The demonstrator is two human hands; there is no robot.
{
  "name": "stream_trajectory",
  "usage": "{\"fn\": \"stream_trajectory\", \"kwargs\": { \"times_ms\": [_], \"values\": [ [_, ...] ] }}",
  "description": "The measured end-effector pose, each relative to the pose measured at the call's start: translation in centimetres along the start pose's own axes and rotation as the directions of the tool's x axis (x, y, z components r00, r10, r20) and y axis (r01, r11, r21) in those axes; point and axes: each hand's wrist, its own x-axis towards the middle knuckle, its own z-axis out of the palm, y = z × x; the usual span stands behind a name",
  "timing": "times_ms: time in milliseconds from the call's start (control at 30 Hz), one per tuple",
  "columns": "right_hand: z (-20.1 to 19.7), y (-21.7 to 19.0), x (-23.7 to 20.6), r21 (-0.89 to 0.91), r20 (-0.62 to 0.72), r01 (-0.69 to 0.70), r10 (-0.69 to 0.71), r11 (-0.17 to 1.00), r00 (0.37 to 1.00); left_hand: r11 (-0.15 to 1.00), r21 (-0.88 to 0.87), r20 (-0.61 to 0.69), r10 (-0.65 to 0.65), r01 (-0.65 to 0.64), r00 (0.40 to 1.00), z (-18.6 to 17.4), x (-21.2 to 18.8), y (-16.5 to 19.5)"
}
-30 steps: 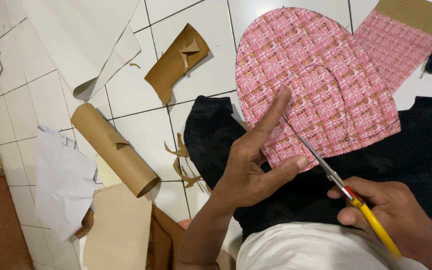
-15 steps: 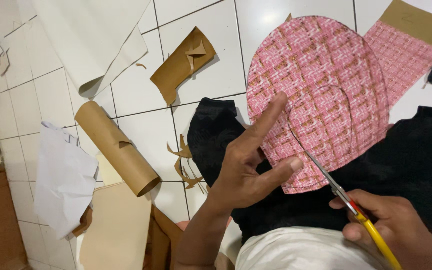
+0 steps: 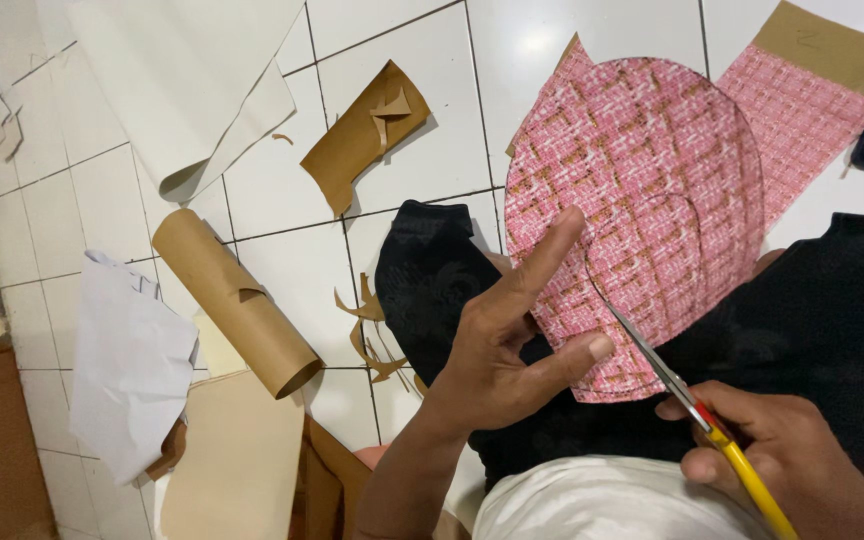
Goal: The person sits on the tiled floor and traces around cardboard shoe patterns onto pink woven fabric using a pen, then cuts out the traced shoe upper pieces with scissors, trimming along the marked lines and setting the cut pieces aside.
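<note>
Head view: a rounded piece of pink woven fabric is held over dark cloth on the lap, above a white tiled floor. The left hand is clamped on the fabric's lower left edge, thumb pressed on top near the bottom rim, index finger stretched up across the weave. The right hand is closed around the yellow handles of the scissors; the blades are set into the fabric just right of the left thumb, along a curved line marked on it. Whether the blades are apart or together cannot be told.

A second pink fabric piece with brown paper backing is seen at upper right, touching the rounded piece. A brown paper roll lies on the floor at left, white crumpled paper just beside it. A brown paper offcut is seen further up, small paper scraps near the dark cloth.
</note>
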Motion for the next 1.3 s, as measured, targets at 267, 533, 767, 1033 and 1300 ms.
{"fn": "stream_trajectory", "kwargs": {
  "times_ms": [267,533,767,1033,1300],
  "values": [
    [0.1,-0.1,0.0,0.067,-0.016,-0.006,0.007,0.998,1.0,0.999,-0.032,0.018,0.005,-0.005,1.0,0.9,-0.4,-0.9],
    [0.3,0.8,-0.4,0.003,-0.052,0.033,-0.033,0.999,0.998,0.997,0.055,0.027,0.045,-0.046,0.999,-1.2,1.0,0.5],
    [-0.6,-1.7,-0.6,-0.189,0.058,-0.106,0.119,0.976,0.991,0.953,0.301,0.306,-0.063,-0.034,0.95,-4.5,3.3,3.0],
    [-2.1,-7.0,-0.3,-0.035,0.089,0.151,-0.147,0.988,0.985,0.98,0.175,0.309,0.035,-0.092,0.95,-3.7,2.6,1.8],
    [-2.3,-7.2,1.1,-0.216,0.087,-0.002,0.021,0.976,0.996,0.976,0.204,0.232,-0.123,0.075,0.965,-3.5,2.7,1.9]
  ]
}}
